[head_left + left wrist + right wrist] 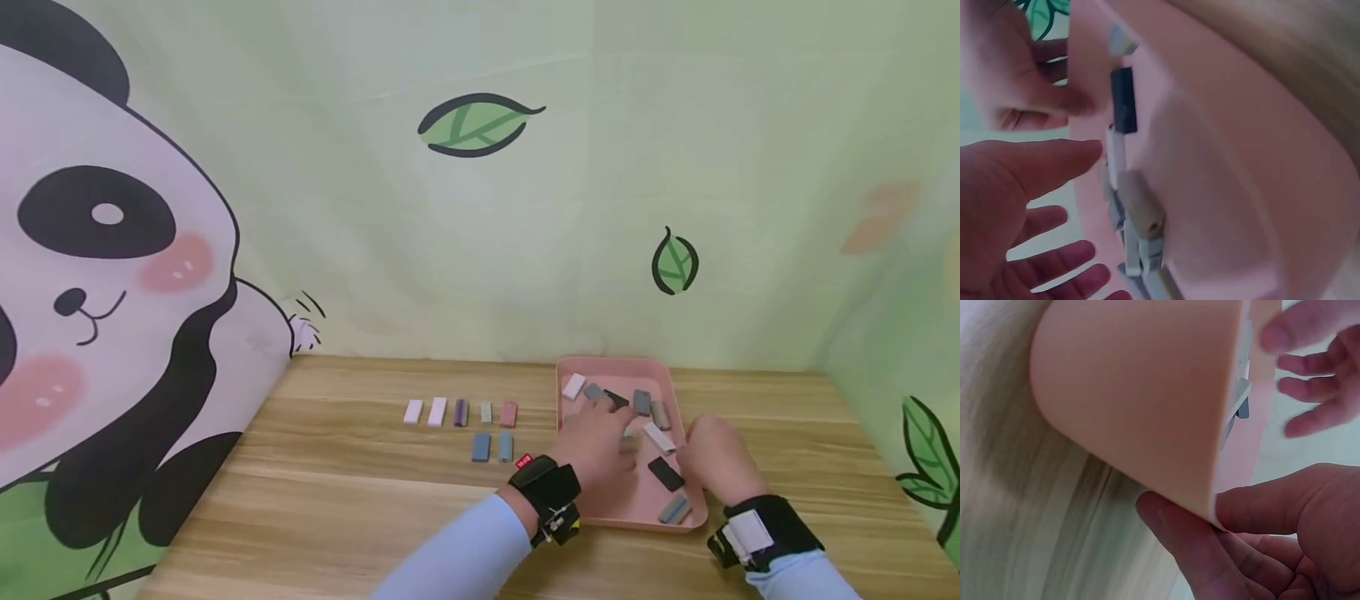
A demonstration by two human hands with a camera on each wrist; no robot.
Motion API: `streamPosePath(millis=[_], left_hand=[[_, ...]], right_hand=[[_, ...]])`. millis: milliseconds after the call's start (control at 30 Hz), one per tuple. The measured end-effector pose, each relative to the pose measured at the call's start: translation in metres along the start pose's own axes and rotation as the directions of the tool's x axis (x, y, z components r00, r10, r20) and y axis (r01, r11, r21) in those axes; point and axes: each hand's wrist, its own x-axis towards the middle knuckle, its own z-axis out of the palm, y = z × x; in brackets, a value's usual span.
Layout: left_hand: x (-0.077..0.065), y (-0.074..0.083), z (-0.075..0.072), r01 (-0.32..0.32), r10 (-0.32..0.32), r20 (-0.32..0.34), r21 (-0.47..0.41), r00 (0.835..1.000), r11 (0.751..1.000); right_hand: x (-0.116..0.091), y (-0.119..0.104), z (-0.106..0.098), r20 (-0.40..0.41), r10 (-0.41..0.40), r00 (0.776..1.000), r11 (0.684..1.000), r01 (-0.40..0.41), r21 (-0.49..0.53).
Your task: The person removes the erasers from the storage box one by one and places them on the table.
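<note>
A pink tray holds several small eraser-like blocks, among them a black block, a white block and a blue-and-tan block. My left hand is over the middle of the tray, and it hides some of the blocks there. The left wrist view shows its fingers spread apart, with nothing held and a brown block nearby. At the tray's right side, my right hand pinches the wall between thumb and fingers, as the right wrist view shows clearly.
Left of the tray, a row of blocks on the wooden table includes a purple block and a pink block. A blue block and a light blue block lie in front. Behind stands a printed backdrop.
</note>
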Motion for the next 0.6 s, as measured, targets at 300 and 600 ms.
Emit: streamPosePath(millis=[300,600], left_hand=[[-0.005,0.014,0.006,-0.051,0.037,0.096,0.147,0.995,0.988],[-0.005,0.017,0.009,-0.116,0.096,0.097,0.231,0.991,0.966]], right_hand=[[-0.001,-0.002,0.001,0.027,0.031,0.999,0.999,-0.032,0.012],[-0.003,-0.005,-0.003,0.029,0.035,0.999,0.999,-0.035,0.009]])
